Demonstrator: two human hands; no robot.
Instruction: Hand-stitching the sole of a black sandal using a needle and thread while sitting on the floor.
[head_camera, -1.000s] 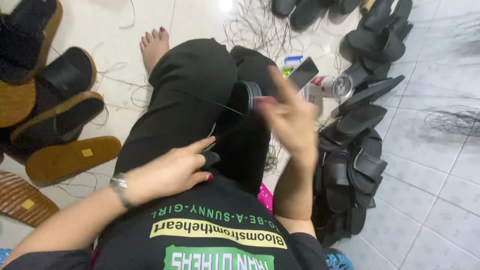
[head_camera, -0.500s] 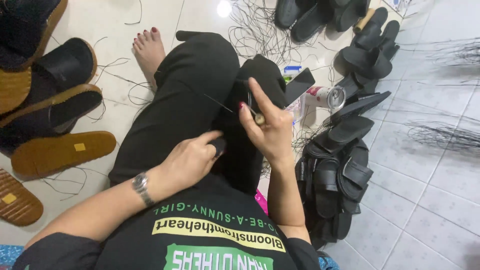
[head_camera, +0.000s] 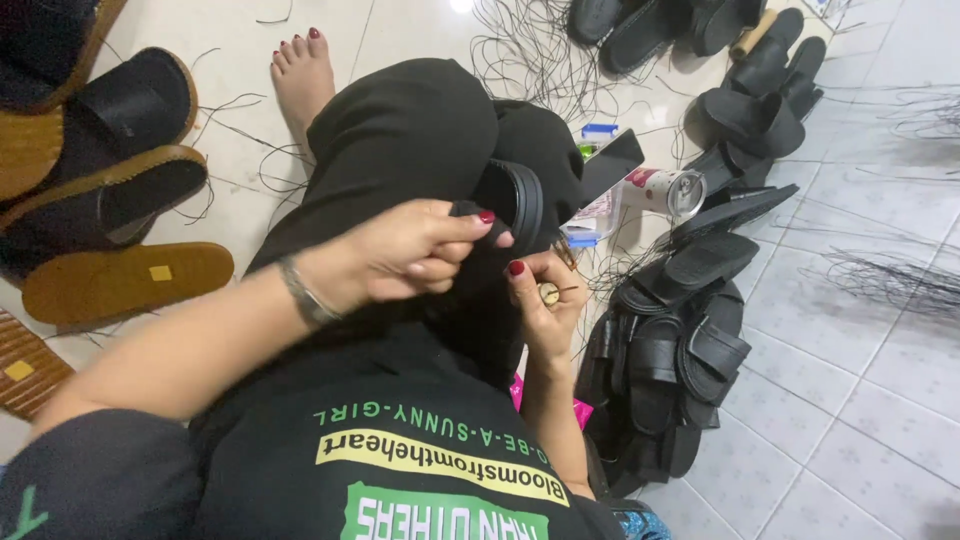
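Black sandal (head_camera: 515, 195) sits mid-frame on my knee, long axis running up-right | left hand (head_camera: 415, 250) pinched tight on its edge | right hand (head_camera: 545, 300) just below, fingers closed around a small needle tool (head_camera: 549, 293)

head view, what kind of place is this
Probably a home or small workshop floor where sandals are made by hand. The person sits on a tiled floor, left hand and right hand on a black sandal, with piles of black sandals and loose black threads around.
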